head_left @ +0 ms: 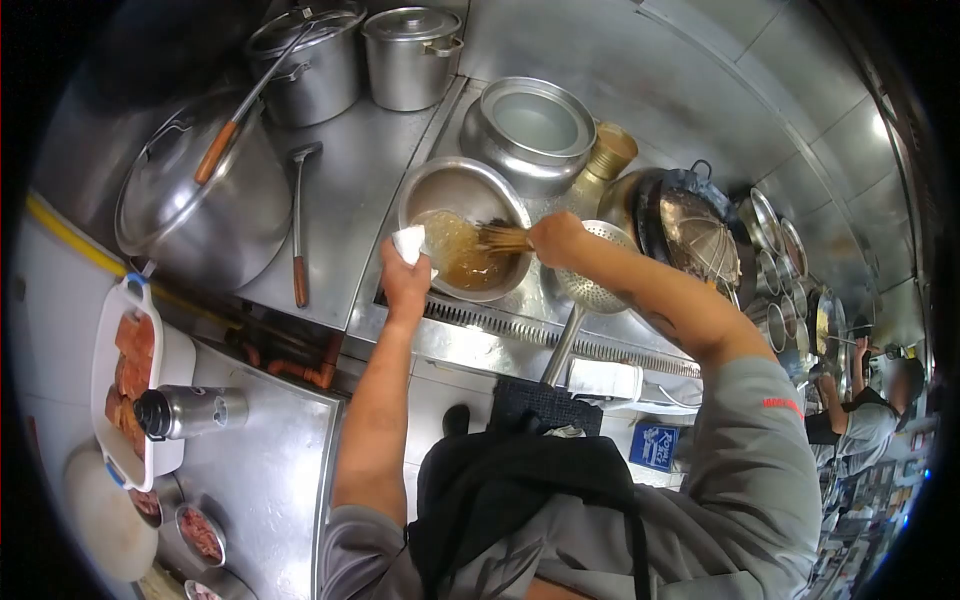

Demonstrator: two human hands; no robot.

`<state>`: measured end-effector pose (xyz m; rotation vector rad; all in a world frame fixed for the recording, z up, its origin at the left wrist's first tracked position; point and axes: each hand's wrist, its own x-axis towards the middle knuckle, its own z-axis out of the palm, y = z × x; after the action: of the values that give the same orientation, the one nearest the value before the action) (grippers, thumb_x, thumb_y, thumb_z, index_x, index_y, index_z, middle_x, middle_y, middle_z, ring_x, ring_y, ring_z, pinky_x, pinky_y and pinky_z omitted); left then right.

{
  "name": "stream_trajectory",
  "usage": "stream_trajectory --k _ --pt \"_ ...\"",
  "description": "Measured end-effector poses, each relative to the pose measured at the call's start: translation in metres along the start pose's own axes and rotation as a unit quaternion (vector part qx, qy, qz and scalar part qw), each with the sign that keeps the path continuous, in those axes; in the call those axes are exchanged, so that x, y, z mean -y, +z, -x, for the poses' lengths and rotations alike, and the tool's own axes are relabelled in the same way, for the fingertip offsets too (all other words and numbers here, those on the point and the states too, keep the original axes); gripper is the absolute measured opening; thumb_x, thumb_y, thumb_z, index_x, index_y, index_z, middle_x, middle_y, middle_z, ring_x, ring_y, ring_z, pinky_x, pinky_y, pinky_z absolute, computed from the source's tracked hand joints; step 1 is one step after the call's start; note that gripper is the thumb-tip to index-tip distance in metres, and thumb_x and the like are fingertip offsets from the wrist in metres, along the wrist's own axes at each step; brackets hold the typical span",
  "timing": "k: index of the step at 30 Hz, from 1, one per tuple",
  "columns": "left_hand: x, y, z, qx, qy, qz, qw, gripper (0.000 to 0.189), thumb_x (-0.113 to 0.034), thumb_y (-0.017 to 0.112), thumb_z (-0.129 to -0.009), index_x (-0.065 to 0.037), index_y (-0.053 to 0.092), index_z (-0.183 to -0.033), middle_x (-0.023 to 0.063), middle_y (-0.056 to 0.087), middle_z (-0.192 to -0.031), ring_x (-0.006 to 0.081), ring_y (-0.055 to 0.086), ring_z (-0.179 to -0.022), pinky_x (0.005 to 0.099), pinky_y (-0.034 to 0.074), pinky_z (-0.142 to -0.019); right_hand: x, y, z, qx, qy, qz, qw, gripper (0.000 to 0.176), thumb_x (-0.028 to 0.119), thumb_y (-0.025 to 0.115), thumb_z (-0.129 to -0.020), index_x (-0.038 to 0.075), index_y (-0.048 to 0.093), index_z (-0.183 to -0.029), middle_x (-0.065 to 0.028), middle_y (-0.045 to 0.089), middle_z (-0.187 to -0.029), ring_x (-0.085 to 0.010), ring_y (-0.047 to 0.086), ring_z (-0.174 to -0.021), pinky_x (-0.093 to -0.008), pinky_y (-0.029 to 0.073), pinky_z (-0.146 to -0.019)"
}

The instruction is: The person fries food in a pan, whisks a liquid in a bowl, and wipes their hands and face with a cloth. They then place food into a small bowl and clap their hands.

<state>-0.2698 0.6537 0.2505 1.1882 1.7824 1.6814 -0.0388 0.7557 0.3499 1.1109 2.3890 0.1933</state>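
Centre frame: left hand [405, 282] clutched white cloth [408, 243] at bowl [450, 188] rim; right hand [555, 238] gripped brush [503, 238] in brown water [462, 258]; scrubbing judged midway, dirty water not yet emptied; lidded pots [410, 55] stood beyond, upper left.

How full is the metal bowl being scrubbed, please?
Partly full: brownish liquid pools low in the bowl, its upper wall bare; the right hand holds a brush in it.

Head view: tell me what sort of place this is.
Probably a restaurant kitchen: a long steel counter, big lidded pots, and a wok that the right hand scrubs with a brush while the left hand grips its rim.
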Motion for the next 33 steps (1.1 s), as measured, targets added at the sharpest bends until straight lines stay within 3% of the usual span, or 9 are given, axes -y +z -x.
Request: stream_trajectory --k 7,13,16,18,22,25,28,31,33 --pt "0.014 0.005 0.001 0.006 -0.009 -0.005 1.000 0.052 -0.012 0.061 -0.074 -0.002 0.040 -0.120 0.0210 0.061 -0.100 0.0328 0.060 -0.094 0.0387 0.046 -0.083 0.011 0.000 0.017 0.074 -0.057 -0.175 0.980 0.030 0.030 0.061 -0.074 0.012 0.068 -0.098 -0.0146 0.066 -0.092 -0.0327 0.063 -0.090 -0.0421 0.051 -0.078" --pt "0.024 0.001 0.000 0.030 -0.043 -0.035 0.998 0.052 -0.012 0.061 -0.073 -0.003 0.041 -0.120 0.0191 0.061 -0.098 0.0313 0.061 -0.091 0.0381 0.047 -0.082 0.002 0.000 -0.013 -0.067 0.051 -0.121 0.989 0.036 0.033 0.060 -0.078 0.000 0.066 -0.090 -0.0168 0.067 -0.088 -0.0324 0.064 -0.087 -0.0408 0.051 -0.077" --pt "0.024 0.002 0.004 0.038 -0.048 -0.016 0.998 0.051 -0.011 0.060 -0.072 -0.002 0.041 -0.119 0.0185 0.061 -0.098 0.0306 0.060 -0.090 0.0377 0.046 -0.082 0.034 -0.040 -0.012 -0.060 0.064 -0.256 0.963 0.032 0.031 0.063 -0.076 0.010 0.068 -0.099 -0.0169 0.067 -0.092 -0.0310 0.065 -0.085 -0.0388 0.052 -0.078" --pt "0.023 0.006 0.004 0.024 -0.046 0.002 0.999 0.050 -0.010 0.059 -0.072 -0.002 0.042 -0.118 0.0186 0.060 -0.098 0.0304 0.060 -0.090 0.0376 0.046 -0.082 0.048 -0.002 -0.052 -0.049 0.038 -0.322 0.945 0.033 0.029 0.063 -0.076 0.010 0.067 -0.102 -0.0167 0.067 -0.081 -0.0301 0.066 -0.073 -0.0360 0.053 -0.072" --pt "0.028 0.008 0.008 0.002 -0.036 0.006 0.999 0.048 -0.010 0.059 -0.073 -0.001 0.041 -0.117 0.0193 0.058 -0.099 0.0300 0.058 -0.090 0.0376 0.045 -0.081 0.068 -0.028 -0.017 0.060 0.042 -0.425 0.902 0.034 0.028 0.062 -0.077 0.007 0.066 -0.104 -0.0135 0.064 -0.066 -0.0251 0.063 -0.056 -0.0345 0.051 -0.049" --pt "0.025 0.007 0.012 -0.011 -0.010 0.023 1.000 0.048 -0.010 0.059 -0.074 -0.001 0.041 -0.117 0.0187 0.059 -0.099 0.0298 0.059 -0.090 0.0374 0.045 -0.081 0.043 -0.027 0.007 0.156 -0.024 -0.455 0.877 0.035 0.029 0.062 -0.077 0.005 0.066 -0.102 -0.0117 0.062 -0.063 -0.0242 0.062 -0.052 -0.0342 0.050 -0.044" --pt "0.020 0.003 0.014 -0.011 -0.005 0.027 1.000 0.048 -0.010 0.059 -0.074 -0.001 0.041 -0.117 0.0181 0.060 -0.098 0.0293 0.059 -0.089 0.0372 0.045 -0.081 0.013 -0.032 0.011 0.228 -0.006 -0.344 0.911 0.035 0.029 0.063 -0.075 0.004 0.066 -0.100 -0.0131 0.064 -0.069 -0.0263 0.064 -0.062 -0.0346 0.052 -0.053" --pt "0.020 0.002 0.012 0.002 -0.037 -0.002 0.999 0.047 -0.011 0.059 -0.075 -0.001 0.041 -0.117 0.0173 0.060 -0.097 0.0287 0.060 -0.089 0.0368 0.046 -0.080 -0.003 0.004 -0.016 -0.010 0.012 -0.139 0.990 0.032 0.027 0.062 -0.075 0.005 0.067 -0.097 -0.0162 0.066 -0.082 -0.0288 0.066 -0.077 -0.0366 0.054 -0.066" --pt "0.023 0.005 0.009 0.013 -0.034 0.000 0.999 0.047 -0.011 0.059 -0.075 -0.001 0.041 -0.117 0.0177 0.060 -0.098 0.0285 0.060 -0.089 0.0365 0.046 -0.081 0.007 -0.008 -0.028 -0.017 0.066 -0.193 0.979 0.031 0.026 0.062 -0.074 0.005 0.067 -0.096 -0.0177 0.066 -0.088 -0.0303 0.065 -0.084 -0.0376 0.052 -0.074"
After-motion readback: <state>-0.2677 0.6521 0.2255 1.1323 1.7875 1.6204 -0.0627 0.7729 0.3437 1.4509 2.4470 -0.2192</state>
